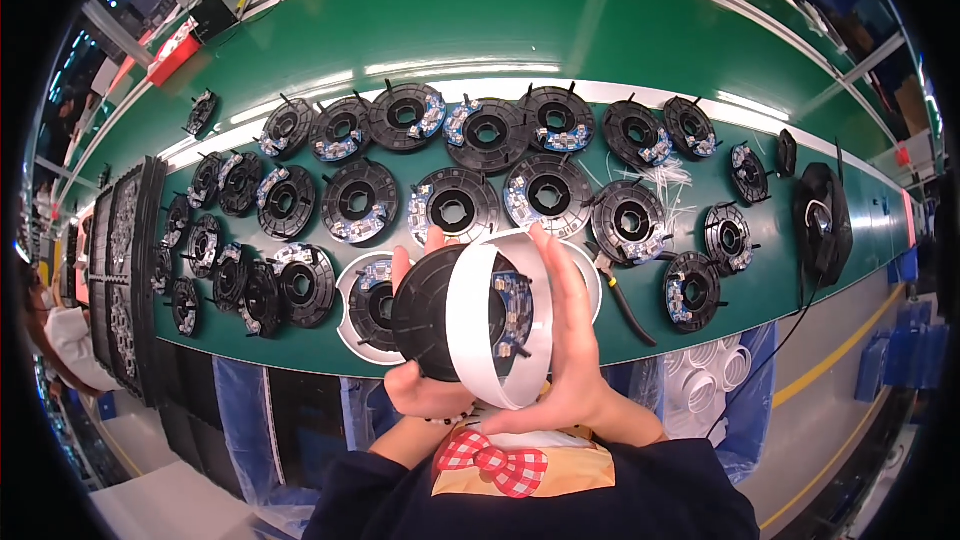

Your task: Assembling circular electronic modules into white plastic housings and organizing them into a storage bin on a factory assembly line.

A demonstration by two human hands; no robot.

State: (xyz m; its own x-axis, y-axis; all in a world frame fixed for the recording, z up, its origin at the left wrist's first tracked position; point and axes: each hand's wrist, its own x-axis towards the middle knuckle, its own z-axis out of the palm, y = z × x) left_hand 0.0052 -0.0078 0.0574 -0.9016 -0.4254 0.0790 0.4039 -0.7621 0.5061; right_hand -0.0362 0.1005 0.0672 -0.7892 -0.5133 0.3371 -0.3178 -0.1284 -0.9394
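Observation:
In front of my chest, my left hand (432, 398) holds a round black plastic disc (422, 318) by its edge, thumb below and fingers behind. My right hand (572, 365) grips a white ring (472, 330), with the thumb at its bottom and fingers along its far side. The ring stands on edge against the disc, overlapping its right part. Through the ring's opening shows a blue circuit board (516, 312) with black prongs nearby. Whether ring and disc are joined I cannot tell. Under my left hand, a white round housing (348, 292) on the table contains another black disc (374, 302).
Several black discs with blue boards (360, 200) cover the green table (480, 25). White plastic strips (668, 176) and a yellow-and-black handled tool (622, 302) lie right. A bin (752, 390) contains white rings. Black trays (122, 270) line the left; a person's sleeve (75, 345) is beyond.

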